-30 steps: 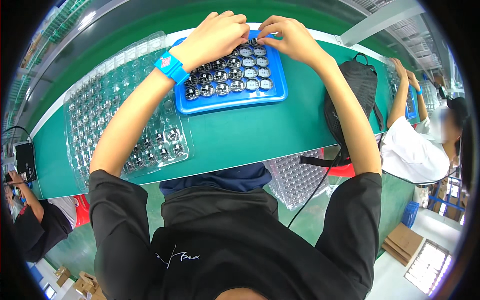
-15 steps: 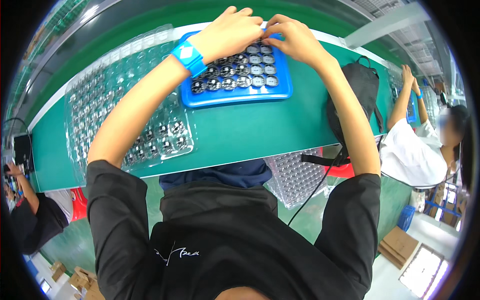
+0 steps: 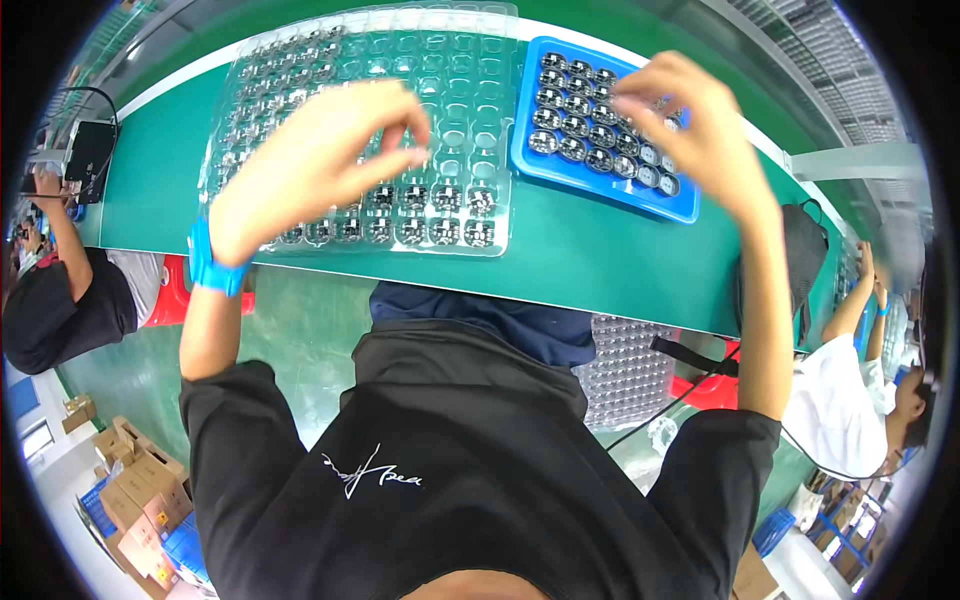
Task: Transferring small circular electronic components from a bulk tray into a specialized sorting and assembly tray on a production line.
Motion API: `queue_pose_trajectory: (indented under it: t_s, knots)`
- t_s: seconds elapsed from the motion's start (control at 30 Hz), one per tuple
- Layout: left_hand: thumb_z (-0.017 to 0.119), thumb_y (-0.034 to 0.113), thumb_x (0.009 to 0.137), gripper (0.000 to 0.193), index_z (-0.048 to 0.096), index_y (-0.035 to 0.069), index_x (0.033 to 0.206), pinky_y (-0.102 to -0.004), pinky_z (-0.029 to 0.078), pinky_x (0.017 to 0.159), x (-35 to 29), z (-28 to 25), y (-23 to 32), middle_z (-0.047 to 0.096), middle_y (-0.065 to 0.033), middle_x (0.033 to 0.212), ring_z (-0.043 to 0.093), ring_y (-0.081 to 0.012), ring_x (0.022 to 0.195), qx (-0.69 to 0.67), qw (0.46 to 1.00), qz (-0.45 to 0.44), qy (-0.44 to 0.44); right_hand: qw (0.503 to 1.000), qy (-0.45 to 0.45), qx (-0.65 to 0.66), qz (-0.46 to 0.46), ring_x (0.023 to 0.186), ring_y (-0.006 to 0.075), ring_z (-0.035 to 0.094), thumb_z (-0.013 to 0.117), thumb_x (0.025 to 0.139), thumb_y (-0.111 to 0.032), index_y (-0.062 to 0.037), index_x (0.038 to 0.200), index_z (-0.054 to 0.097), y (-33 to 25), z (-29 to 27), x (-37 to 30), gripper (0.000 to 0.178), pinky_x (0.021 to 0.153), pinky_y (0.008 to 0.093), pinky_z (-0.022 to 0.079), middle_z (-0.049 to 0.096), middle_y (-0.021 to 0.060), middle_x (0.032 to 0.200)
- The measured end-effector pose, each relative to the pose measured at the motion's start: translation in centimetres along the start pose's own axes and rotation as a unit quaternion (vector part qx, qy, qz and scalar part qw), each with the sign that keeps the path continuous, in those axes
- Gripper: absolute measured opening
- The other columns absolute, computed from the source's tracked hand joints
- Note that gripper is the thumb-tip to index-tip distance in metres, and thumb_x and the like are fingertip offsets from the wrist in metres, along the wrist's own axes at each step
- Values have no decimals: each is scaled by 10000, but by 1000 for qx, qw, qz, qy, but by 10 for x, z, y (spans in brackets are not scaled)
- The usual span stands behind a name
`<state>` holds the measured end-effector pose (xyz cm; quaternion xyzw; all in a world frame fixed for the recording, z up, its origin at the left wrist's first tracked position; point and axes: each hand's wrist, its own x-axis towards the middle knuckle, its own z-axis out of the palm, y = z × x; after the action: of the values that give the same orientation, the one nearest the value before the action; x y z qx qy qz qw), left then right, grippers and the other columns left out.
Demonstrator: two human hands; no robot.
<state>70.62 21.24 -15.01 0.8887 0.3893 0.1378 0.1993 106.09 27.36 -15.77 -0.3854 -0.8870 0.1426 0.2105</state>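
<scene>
Green table (image 3: 600, 260) runs left to right. Clear blister tray (image 3: 440, 80) lies left; blue tray (image 3: 530, 150) of round parts sits right, just beside it. Left hand (image 3: 310, 165) pinches something small above the clear tray. Right hand (image 3: 690, 125) hovers over the blue tray, fingertips together; grasp indeterminate.

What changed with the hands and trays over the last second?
The left hand left the blue tray and moved left over the clear tray, fingertips pinched; what they hold is too small to tell. The right hand stayed over the blue tray. Both trays lie where they were on the green table.
</scene>
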Motion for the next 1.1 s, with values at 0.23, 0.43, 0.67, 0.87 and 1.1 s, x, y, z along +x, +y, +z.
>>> queue_pose_trajectory:
  t_s: [0.23,0.43,0.67,0.87,1.1]
  knots:
    - [740,201,880,226,622,64,1015,-417,510,750,-19,50,20,581,-92,891,620,-301,854,6,1000,7,27,984,-165,-34,-58,884,314,683,752,848,-211,-69,950,739,-89,74,4,176,744,445,556,613,109,882]
    - [724,166,867,120,676,71,921,-434,501,800,2,55,25,588,-90,903,618,-300,913,124,991,36,30,993,-97,-26,-57,803,335,689,714,838,-166,-71,859,746,-86,88,2,103,695,467,551,642,107,835]
    - [696,173,914,154,628,36,895,-458,494,777,68,21,34,608,-117,875,627,-341,894,79,983,105,127,999,19,13,49,773,187,738,746,900,-90,36,1016,759,-12,-20,-12,171,741,304,584,760,126,866]
    - [651,186,976,173,639,19,936,-429,509,789,175,72,22,624,-123,917,633,-326,889,35,960,224,167,981,-11,3,195,776,158,738,723,912,-78,52,1010,761,72,-27,-43,167,750,289,589,764,107,834]
    - [639,183,973,158,668,32,938,-441,524,834,221,102,23,647,-118,938,646,-321,932,82,962,226,128,989,-6,-55,135,781,218,730,751,849,-70,15,961,772,83,-18,-41,142,731,342,576,756,140,841]
